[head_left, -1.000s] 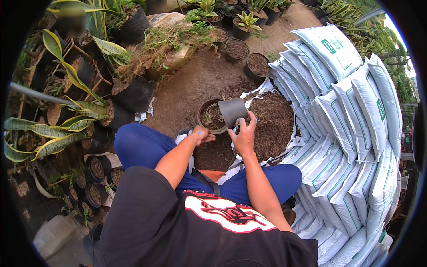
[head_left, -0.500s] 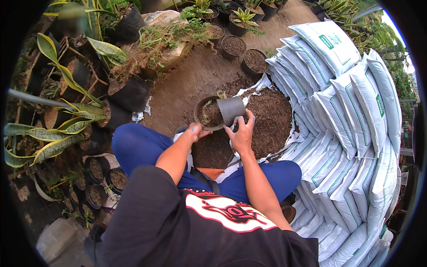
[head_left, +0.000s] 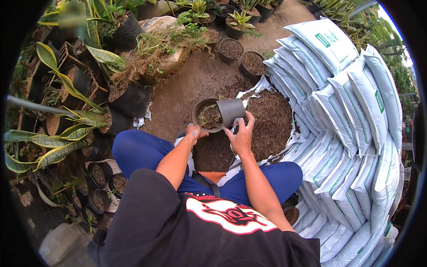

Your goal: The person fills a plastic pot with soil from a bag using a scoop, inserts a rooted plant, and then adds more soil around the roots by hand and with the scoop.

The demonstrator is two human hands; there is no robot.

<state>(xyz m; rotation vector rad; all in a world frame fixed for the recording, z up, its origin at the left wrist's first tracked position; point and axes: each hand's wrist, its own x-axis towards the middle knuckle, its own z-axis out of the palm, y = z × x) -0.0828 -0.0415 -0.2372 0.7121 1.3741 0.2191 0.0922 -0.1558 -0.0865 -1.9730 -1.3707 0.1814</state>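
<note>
The right side is filled by a tall stack of white sacks, trimmed with green lines. Along the left, snake plants in black pots are crowded together. The ground between is occupied by a person's crossed legs, clad in blue trousers. Beside the sacks, a heap of dark soil is edged by torn white sheeting. Farther up, uprooted weeds are piled over a pale block, and soil-filled pots are set near it. In front of the legs, just left of the heap, the round pot is seen from above, with soil and plant scraps inside. The tilted pot is laid over on its side, its mouth turned left and overlapping the round pot's right rim. It is grasped from below by the right hand, thumb and fingers spread apart. The round pot's near rim is touched by the left hand; whether its fingers are closed there cannot be told.
</note>
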